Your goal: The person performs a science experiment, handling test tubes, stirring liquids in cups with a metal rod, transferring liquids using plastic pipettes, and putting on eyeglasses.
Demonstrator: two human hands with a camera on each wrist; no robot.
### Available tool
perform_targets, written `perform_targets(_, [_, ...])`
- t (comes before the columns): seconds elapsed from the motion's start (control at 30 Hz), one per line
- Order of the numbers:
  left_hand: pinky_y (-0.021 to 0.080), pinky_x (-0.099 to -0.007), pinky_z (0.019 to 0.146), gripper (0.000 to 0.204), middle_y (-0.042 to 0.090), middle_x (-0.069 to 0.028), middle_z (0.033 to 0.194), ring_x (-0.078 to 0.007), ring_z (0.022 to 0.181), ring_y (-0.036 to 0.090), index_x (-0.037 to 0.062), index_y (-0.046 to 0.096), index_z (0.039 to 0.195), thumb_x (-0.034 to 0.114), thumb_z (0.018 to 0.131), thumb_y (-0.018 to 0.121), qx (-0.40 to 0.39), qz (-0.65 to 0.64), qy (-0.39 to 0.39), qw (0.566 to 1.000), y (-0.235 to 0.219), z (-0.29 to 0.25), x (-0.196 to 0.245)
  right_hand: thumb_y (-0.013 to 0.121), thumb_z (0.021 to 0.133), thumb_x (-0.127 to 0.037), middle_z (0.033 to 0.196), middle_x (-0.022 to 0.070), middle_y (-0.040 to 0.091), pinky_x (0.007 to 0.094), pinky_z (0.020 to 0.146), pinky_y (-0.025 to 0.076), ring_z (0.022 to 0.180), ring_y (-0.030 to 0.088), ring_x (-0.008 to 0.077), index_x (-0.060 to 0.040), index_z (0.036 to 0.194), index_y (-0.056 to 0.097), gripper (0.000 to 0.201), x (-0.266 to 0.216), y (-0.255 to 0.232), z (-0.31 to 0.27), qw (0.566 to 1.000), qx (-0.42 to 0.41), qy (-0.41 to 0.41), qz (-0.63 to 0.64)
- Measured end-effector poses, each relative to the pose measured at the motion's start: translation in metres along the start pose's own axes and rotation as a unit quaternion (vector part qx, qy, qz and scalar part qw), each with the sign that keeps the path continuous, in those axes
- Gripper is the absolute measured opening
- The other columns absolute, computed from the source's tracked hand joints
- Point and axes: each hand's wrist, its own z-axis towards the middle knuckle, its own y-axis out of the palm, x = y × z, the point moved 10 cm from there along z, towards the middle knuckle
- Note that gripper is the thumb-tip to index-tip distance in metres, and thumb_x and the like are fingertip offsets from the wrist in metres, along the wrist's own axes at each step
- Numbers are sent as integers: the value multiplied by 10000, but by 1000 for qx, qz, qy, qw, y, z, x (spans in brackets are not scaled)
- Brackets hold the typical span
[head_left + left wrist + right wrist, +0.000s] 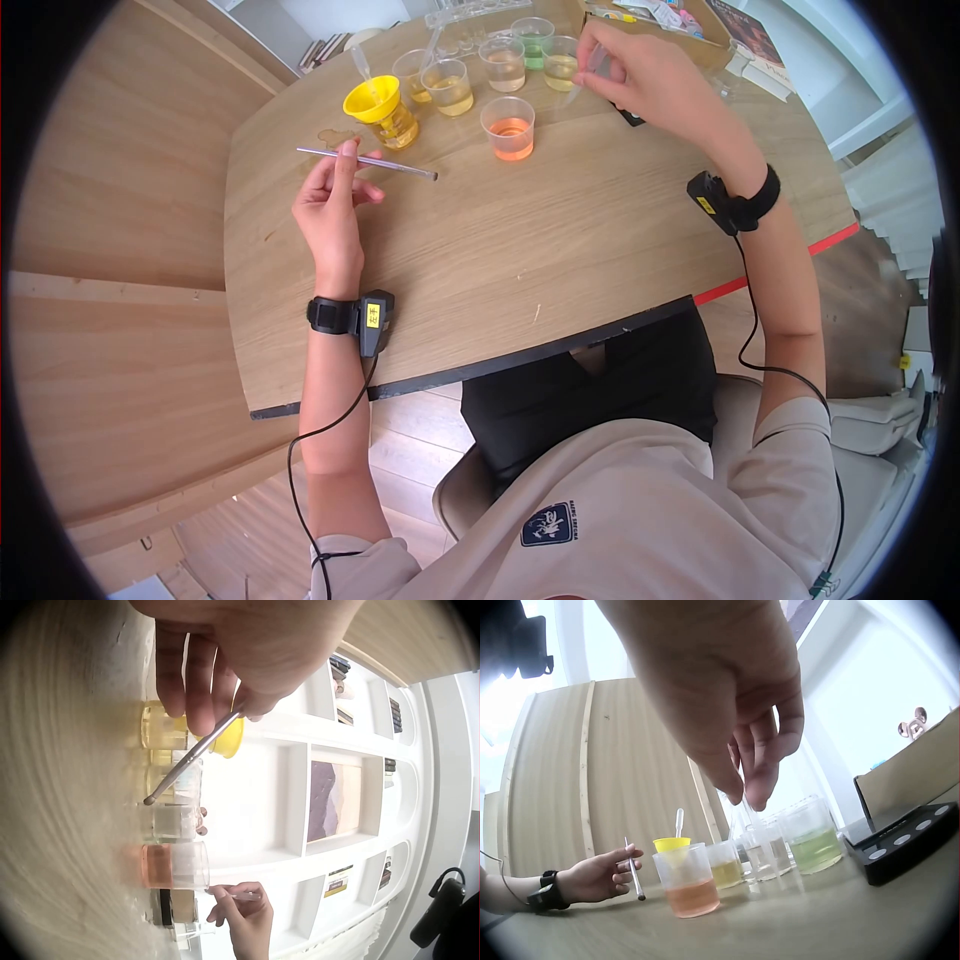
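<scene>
My left hand (333, 205) pinches a slim silvery stick (385, 164) with a dark tip between thumb and fingers, above the wooden table (450, 260). At the back right, my right hand (655, 85) pinches a clear dropper (247, 896) by its upper part; its lower end is hard to make out in the right wrist view. Below and left of that hand stands a cup of orange liquid (513, 140). Near the left hand, a yellow funnel (371, 98) sits on a container of yellow liquid (398, 130), with another dropper (361, 62) standing in it.
Several clear cups stand behind the orange one, including a yellowish one (447, 95) and a green one (815, 847). A clear rack (470, 14) is at the back. A black case with round pale discs (907, 844) and a cardboard box (915, 769) lie at the right.
</scene>
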Motion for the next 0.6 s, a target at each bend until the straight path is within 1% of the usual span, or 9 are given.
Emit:
perform_targets(0.07, [467, -209, 584, 409, 754, -132, 1020, -68, 594, 591, -29, 657, 1230, 315, 1009, 642, -1, -1, 1, 1000, 1, 0, 0, 666, 940, -226, 790, 34, 643, 361, 605, 469, 665, 606, 230, -117, 974, 538, 171, 0, 1, -1, 1000, -12, 9, -5])
perform_targets(0.13, [488, -218, 570, 293, 766, -138, 965, -77, 565, 592, 4, 712, 1093, 275, 988, 674, 11, -23, 4, 1000, 0, 0, 2, 665, 940, -225, 793, 34, 644, 361, 609, 471, 668, 607, 231, -118, 972, 537, 170, -3, -3, -2, 1000, -1, -3, -6])
perform_targets(0.17, [488, -218, 570, 293, 766, -138, 965, -77, 565, 592, 4, 712, 1093, 275, 988, 674, 11, -23, 4, 1000, 0, -1, 2, 665, 940, -225, 796, 34, 646, 360, 613, 474, 672, 608, 231, -118, 971, 536, 170, -6, -6, -2, 1000, 10, -16, -8])
perform_targets(0.27, [489, -219, 572, 310, 765, -138, 972, -77, 565, 590, 5, 711, 1122, 282, 990, 672, 12, -20, 2, 1000, 0, 0, 1, 665, 939, -221, 809, 28, 654, 355, 619, 480, 684, 616, 226, -112, 958, 537, 169, -7, -3, -1, 1000, -4, -11, -4])
perform_targets(0.33, [492, -220, 576, 324, 763, -139, 981, -76, 567, 589, 7, 709, 1145, 290, 991, 671, 8, -20, 4, 1000, 0, 0, 0, 666, 938, -221, 814, 25, 658, 353, 621, 481, 690, 620, 224, -109, 953, 536, 172, -8, -5, -2, 1000, 2, -16, -9])
perform_targets(0.5, [495, -220, 580, 316, 762, -140, 986, -76, 567, 589, 12, 713, 1135, 290, 990, 671, 10, -19, 2, 1000, 1, -1, 2, 667, 933, -214, 817, 21, 662, 352, 623, 483, 702, 629, 222, -104, 947, 537, 171, -12, -6, 0, 999, 18, -39, -9])
perform_targets(0.57, [495, -220, 581, 313, 762, -140, 987, -77, 567, 590, 12, 713, 1131, 289, 990, 672, 10, -21, 3, 1000, 0, -2, 2, 672, 926, -205, 815, 19, 659, 351, 622, 480, 697, 627, 220, -107, 951, 543, 164, -11, -3, 3, 1000, -12, -2, 10])
perform_targets(0.6, [495, -220, 581, 309, 762, -141, 985, -78, 567, 590, 13, 714, 1126, 287, 990, 672, 10, -22, 3, 1000, 1, -2, 3, 672, 926, -205, 815, 19, 659, 351, 622, 480, 697, 627, 220, -107, 951, 543, 164, -12, -1, 3, 1000, -13, -3, 10])
